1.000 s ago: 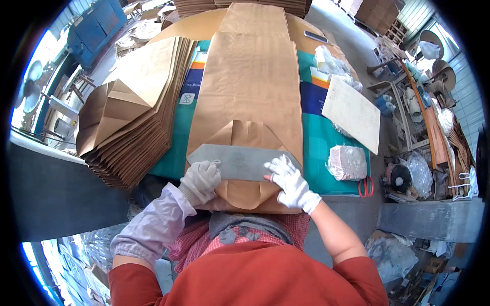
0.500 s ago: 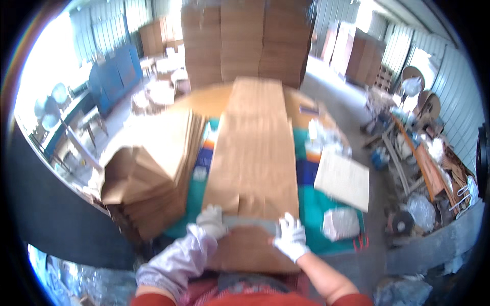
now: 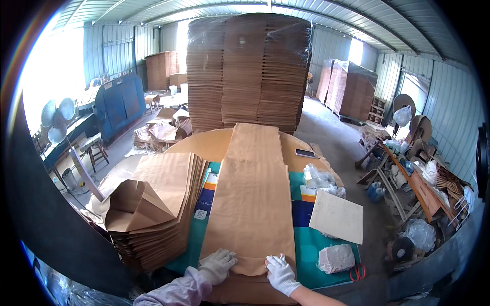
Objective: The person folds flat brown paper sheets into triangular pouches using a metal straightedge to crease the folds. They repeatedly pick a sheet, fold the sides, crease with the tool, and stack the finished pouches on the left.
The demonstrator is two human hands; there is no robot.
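A long brown paper bag lies flat across the middle of the table, pointing away from me. Its near end shows a crease and a slightly curved flap. My left hand, in a white glove, rests on the near left corner with its fingers laid flat. At the near right, my right hand, also gloved, pinches the bag's near edge between thumb and fingers; a bare fingertip pokes out. More brown paper shows below the flap, close to my body.
Stacked paper bags stand left, the front ones opened out. On the right are a pale board, a wrapped white bundle, red-handled scissors, clear plastic and a phone. A tall wrapped bag stack rises beyond.
My view has tilted up, so the table sits lower in it. The grey strip seen at the bag's near end is now covered by brown paper, and my hands are closer together.
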